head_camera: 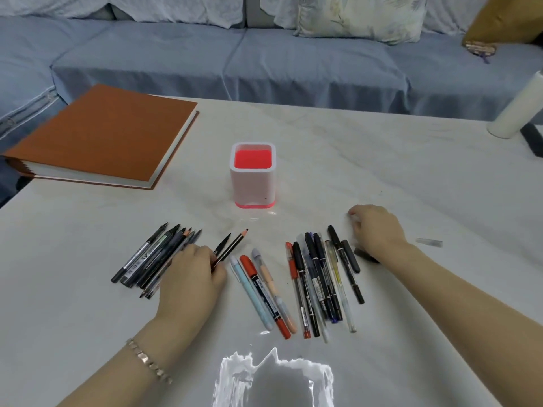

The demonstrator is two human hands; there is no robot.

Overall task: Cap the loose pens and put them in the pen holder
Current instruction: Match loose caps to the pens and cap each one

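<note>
- White square pen holder with red inside and red base (252, 174) – upright at the middle of the white marble-look table (396, 171), nothing showing above its rim
- Left hand (191, 280) – palm down near the front-left, lying on a fanned bundle of dark uncapped pens (147, 259)
  - fingers bent down over the bundle
  - two thin dark pencils (232, 245) run in under its thumb side; cannot tell if it pinches them or just covers them
- Right hand (376, 230) – towards the right edge, knuckles up, fingers curled under
  - small pale thing at the fingertips (354, 217); cannot tell if it is gripped
  - black cap (365, 255) lies against the wrist
- Between the hands:
  - light-blue pen, red-and-black marker and peach pen (264, 289) side by side
  - row of capped black, red and clear pens (320, 283) just left of the right hand
- Clear loose cap (429, 242) lies nearer the right edge, apart from the hand
- Brown hardcover book (102, 133) at the far-left corner
- White cylinder (520, 107) at the far-right corner
</note>
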